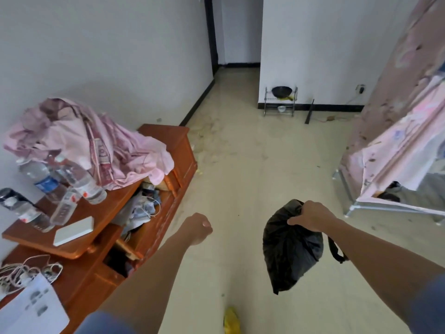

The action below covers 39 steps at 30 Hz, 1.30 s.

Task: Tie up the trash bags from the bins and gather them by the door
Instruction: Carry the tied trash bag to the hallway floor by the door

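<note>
the wooden cabinet (168, 136) along the left wall carries a crumpled pink cloth (79, 141), several plastic bottles (79, 182), a flat white box (73, 231), tangled cords (24, 273) and a printed paper (31, 307). on the pale floor (252, 177) are a metal rack (280, 104) at the far wall and a yellow scrap (231, 320) close by.

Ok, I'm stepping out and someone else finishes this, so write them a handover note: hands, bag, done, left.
Right hand grips the crumpled black plastic trash bag by its gathered top; it hangs clear of the pale tiled floor.
Left hand is a fist, holding nothing.
Done: one bag in hand, bunched; a knot cannot be confirmed.
Left: carry it to the door, probably through the corridor opening ahead; no bins show. A crumpled yellow thing lies on the floor below the arms; check it.
</note>
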Tool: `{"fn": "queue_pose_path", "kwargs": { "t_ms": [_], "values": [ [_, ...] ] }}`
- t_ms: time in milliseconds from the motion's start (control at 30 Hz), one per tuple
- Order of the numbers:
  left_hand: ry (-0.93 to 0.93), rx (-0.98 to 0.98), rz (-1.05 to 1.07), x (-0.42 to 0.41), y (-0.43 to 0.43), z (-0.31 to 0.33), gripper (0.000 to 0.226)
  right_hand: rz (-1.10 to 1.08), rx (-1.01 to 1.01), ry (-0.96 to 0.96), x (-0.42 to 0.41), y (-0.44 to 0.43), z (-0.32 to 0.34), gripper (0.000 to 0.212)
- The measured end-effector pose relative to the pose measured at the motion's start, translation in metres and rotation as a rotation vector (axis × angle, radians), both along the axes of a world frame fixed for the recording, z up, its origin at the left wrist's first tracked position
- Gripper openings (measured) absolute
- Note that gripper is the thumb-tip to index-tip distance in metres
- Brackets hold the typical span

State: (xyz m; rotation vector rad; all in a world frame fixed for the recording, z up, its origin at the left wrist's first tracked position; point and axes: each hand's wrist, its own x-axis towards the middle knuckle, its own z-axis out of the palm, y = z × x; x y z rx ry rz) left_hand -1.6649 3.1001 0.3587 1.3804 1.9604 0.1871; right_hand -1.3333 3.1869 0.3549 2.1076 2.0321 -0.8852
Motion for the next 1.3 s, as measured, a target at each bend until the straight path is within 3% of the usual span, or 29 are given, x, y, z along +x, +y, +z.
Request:
{"fn": "queue_pose_path", "kwargs": {
  "t_ms": [200, 600, 800, 1000, 1100, 1300],
  "values": [
    [-0.044, 0.025, -0.010, -0.034, 0.191, -0.017, 0.006, -0.073, 0.002, -0.022, -0.025, 0.173, -0.011, 0.051],
    [0.004, 0.037, -0.096, -0.101, 0.553, 0.023, 0.023, -0.153, 0.019, 0.012, -0.093, 0.506, 0.019, 0.050],
    [-0.008, 0.000, -0.055, -0.129, 0.727, 0.003, 0.018, -0.105, -0.004, 0.021, -0.125, 0.698, -0.015, 0.047],
    [-0.012, -0.011, 0.021, -0.163, 0.892, 0.015, 0.008, 0.004, -0.052, 0.015, -0.170, 0.885, -0.006, 0.043],
    [-0.024, -0.016, 0.035, -0.185, 0.957, 0.021, 0.013, 0.067, -0.051, -0.020, -0.198, 0.967, -0.001, 0.047],
    [-0.042, -0.018, 0.095, -0.244, 1.117, -0.002, 0.010, 0.075, -0.023, -0.036, -0.253, 1.141, -0.009, 0.050]
  ]
}}
